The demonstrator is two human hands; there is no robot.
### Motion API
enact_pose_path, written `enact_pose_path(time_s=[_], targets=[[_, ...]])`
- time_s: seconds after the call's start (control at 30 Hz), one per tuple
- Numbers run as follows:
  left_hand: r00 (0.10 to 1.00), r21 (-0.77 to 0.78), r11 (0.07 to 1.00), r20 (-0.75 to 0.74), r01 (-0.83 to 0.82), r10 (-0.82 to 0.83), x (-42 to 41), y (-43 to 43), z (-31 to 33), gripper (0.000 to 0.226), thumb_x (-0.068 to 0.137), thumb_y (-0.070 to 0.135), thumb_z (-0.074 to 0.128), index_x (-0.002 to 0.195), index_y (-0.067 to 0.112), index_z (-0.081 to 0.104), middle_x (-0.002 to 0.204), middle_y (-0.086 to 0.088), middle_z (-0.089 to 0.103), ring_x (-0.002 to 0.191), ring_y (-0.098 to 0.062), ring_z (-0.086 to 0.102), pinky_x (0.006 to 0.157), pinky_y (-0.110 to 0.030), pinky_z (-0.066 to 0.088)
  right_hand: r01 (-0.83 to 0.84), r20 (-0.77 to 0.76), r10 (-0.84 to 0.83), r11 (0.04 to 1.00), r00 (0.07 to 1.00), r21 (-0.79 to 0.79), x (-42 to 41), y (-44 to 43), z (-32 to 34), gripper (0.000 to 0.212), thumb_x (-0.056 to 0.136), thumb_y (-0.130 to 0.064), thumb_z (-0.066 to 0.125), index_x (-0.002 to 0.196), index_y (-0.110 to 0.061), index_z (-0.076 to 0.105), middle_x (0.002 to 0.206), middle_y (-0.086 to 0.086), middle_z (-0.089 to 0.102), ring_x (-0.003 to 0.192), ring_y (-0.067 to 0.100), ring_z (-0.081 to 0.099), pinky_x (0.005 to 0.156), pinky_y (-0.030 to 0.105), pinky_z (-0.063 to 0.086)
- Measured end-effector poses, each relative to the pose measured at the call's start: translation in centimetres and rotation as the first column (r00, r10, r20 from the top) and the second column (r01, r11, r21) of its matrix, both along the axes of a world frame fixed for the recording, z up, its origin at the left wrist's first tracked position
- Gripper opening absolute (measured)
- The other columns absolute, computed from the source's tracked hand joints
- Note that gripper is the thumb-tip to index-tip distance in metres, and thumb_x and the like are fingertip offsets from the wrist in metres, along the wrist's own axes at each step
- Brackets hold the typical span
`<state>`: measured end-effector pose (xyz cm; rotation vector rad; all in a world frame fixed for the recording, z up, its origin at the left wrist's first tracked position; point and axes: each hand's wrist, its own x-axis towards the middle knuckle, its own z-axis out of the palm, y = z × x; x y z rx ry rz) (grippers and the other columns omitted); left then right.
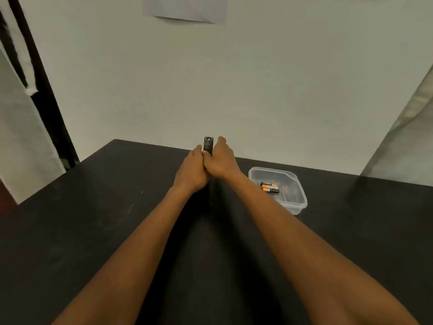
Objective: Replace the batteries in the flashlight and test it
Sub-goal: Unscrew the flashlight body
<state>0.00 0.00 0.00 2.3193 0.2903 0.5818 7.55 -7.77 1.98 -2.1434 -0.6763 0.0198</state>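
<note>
**Flashlight held upright between both hands**

The short dark metal flashlight (208, 145) stands on end above the black table (93, 207), its long axis vertical. The left hand (191, 171) and right hand (221, 160) both grip its lower body, equally near; the orange-and-black batteries (270, 187) lie right, in the clear plastic tub (294, 205).

Black table (93, 231), white wall (257, 90)

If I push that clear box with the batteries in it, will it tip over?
Probably it slides: the box is low and wide on a smooth table. It looks thin, so likely light. The round batteries lie loose inside and may roll.
</note>
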Motion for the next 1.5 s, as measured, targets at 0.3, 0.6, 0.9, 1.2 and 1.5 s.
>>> enact_pose_path(time_s=[0.3, 0.6, 0.9, 1.2, 1.5], targets=[[0.996, -0.076, 0.997, 0.081, -0.020, 0.026, 0.9, 0.5, -1.8, 0.018, 0.097, 0.025, 0.051, 0.113, 0.018, 0.051, 0.105, -0.001, 0.066, 0.090, -0.021, 0.065, 0.081, -0.049, 0.058, 0.054, 0.017, -0.054, 0.998, 0.998, 0.027, 0.2, 1.2, -0.8, 0.024, 0.100, -0.019, 0.058, 0.120, -0.006, 0.054, 0.101, 0.003, 0.056, 0.088, 0.020, 0.057, 0.076, 0.031, 0.046], [0.980, -0.153, 0.987, 0.199, 0.049, -0.018, -3.2, -2.5, 2.2, 0.057, 0.094, 0.000, 0.058, 0.145, 0.020, 0.045, 0.130, -0.010, 0.057, 0.113, -0.023, 0.061, 0.091, -0.035, 0.055, 0.060, -0.132, -0.033, 0.977, 0.991, 0.203, -4.6, -4.4, 5.0, 0.025, 0.094, -0.025, 0.070, 0.113, -0.008, 0.067, 0.108, 0.007, 0.072, 0.094, 0.021, 0.071, 0.080, 0.033, 0.060], [0.966, -0.694, 0.686, 0.255, 0.219, -0.050, -12.7, -10.8, 3.7, 0.033, 0.087, 0.011, 0.080, 0.117, 0.008, 0.067, 0.113, -0.010, 0.073, 0.104, -0.022, 0.073, 0.080, -0.027, 0.061, 0.066, -0.501, 0.224, 0.866, 0.836, 0.496, -12.6, -17.1, 6.0, 0.024, 0.098, -0.020, 0.066, 0.116, -0.005, 0.069, 0.102, 0.012, 0.080, 0.091, 0.022, 0.079, 0.084, 0.036, 0.064], [0.979, -0.762, 0.615, 0.176, 0.203, -0.105, -17.6, -15.8, -0.7, 0.038, 0.077, 0.010, 0.087, 0.112, 0.012, 0.071, 0.105, -0.005, 0.078, 0.102, -0.020, 0.074, 0.090, -0.034, 0.060, 0.316, -0.633, -0.012, 0.874, 0.774, 0.370, -17.5, -24.7, 0.4, 0.052, 0.099, -0.055, 0.056, 0.108, -0.006, 0.071, 0.082, 0.010, 0.077, 0.067, 0.015, 0.072, 0.059, 0.023, 0.057], [0.970, -0.792, 0.563, 0.172, 0.239, -0.169, -17.1, -14.5, -1.1, 0.037, 0.080, 0.012, 0.085, 0.114, 0.009, 0.071, 0.111, -0.007, 0.077, 0.106, -0.020, 0.073, 0.088, -0.032, 0.060, 0.373, -0.550, -0.155, 0.875, 0.821, 0.310, -16.5, -24.6, -1.2, 0.047, 0.095, -0.057, 0.062, 0.095, -0.012, 0.077, 0.070, -0.001, 0.067, 0.059, 0.007, 0.056, 0.053, 0.020, 0.048]])
